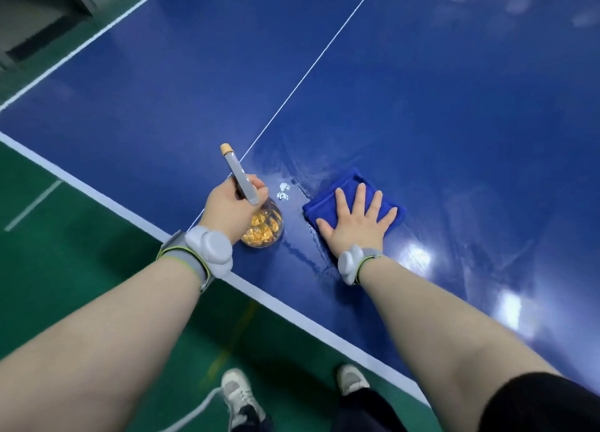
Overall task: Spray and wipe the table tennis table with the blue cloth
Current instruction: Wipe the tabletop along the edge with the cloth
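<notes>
- Closest in are two bare forearms, each with a grey wrist strap carrying a white pod (207,248), plus a pair of pale sneakers (237,396) down on the green floor (65,253).
- Right hand (354,227) lies flat with the fingers straight and fanned out. It grips nothing, the palm just presses on the folded blue terry cloth (324,201).
- That cloth sits on the dark blue table tennis table (422,107), close to the near edge and right of the thin white centre line (308,71).
- Left hand (227,204) is curled round the neck of a round clear spray bottle with golden contents (259,224). Its long grey top has a cork-coloured tip and points away from the person. Can't tell if the base touches the table or hangs just above it.
- A wet sheen (302,172) spreads around the cloth, and a few small white blobs (283,191) lie between bottle and cloth.
- Handling-wise, I'd guess the cloth is soft, light and floppy, so the folded layers could slide over each other on that slick surface. A flat palm in the middle with spread fingers looks like the right hold; to lift it, pinch the folded edge.
- The bottle looks like glass, so probably breakable and slippery when wet. The neck seems the safest place to hold it.
</notes>
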The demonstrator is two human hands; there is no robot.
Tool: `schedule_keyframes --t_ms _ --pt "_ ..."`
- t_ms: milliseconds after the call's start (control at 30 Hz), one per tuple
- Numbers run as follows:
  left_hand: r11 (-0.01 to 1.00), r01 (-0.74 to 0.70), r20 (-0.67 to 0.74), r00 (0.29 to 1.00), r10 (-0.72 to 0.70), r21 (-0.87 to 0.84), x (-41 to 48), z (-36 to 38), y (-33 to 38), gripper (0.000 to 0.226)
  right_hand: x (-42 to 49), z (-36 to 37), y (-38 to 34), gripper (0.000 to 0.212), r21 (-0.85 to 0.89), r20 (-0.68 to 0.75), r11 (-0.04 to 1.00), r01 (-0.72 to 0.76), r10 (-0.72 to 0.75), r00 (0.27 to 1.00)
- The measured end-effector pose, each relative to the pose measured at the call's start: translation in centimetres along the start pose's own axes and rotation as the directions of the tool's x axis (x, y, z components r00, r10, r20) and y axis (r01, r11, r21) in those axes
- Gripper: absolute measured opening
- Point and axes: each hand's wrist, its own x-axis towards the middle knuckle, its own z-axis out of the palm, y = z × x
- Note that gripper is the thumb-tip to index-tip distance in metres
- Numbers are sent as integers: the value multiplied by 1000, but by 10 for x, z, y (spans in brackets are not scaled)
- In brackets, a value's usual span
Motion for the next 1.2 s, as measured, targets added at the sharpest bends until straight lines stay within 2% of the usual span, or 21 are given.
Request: schedule_keyframes --t_ms 300,400,533,633,700,733,800,900,967,1067,1200 --pt "997 -71 209 976 63 35 11 -35 -16 6 -98 32 -32 78 62 -12 956 -286 287 958" --pt "993 -104 244 966 90 46 13 -48 -20 18 -136 42 -23 77 83 -14 922 -377 380 925" --pt "991 -121 249 963 103 57 17 -65 -28 31 -162 45 -18 76 132 16 811 -570 573 819" --pt "992 -114 223 970 100 48 23 -81 -36 35 -157 44 -41 77 187 46 685 -704 709 703" --pt "993 -106 205 974 92 56 30 -91 -41 39 -147 41 -63 79 223 66 631 -743 751 657" --pt "993 -105 199 976 91 60 33 -96 -42 42 -140 41 -76 80 227 65 640 -734 742 668" --pt "993 -98 182 980 85 61 42 -105 -43 45 -126 40 -106 82 218 52 719 -660 666 744" --pt "993 -91 147 986 78 80 57 -121 -43 46 -101 39 -159 82 195 38 861 -469 472 881" --pt "991 -88 125 989 76 97 70 -131 -42 46 -82 36 -191 82 172 36 928 -331 330 943" --pt "992 -66 87 995 57 111 96 -142 -40 46 -54 29 -217 83 134 39 975 -179 175 984" --pt "987 -77 52 996 70 139 136 -143 -31 46 -17 23 -218 83 110 46 991 -80 75 996"
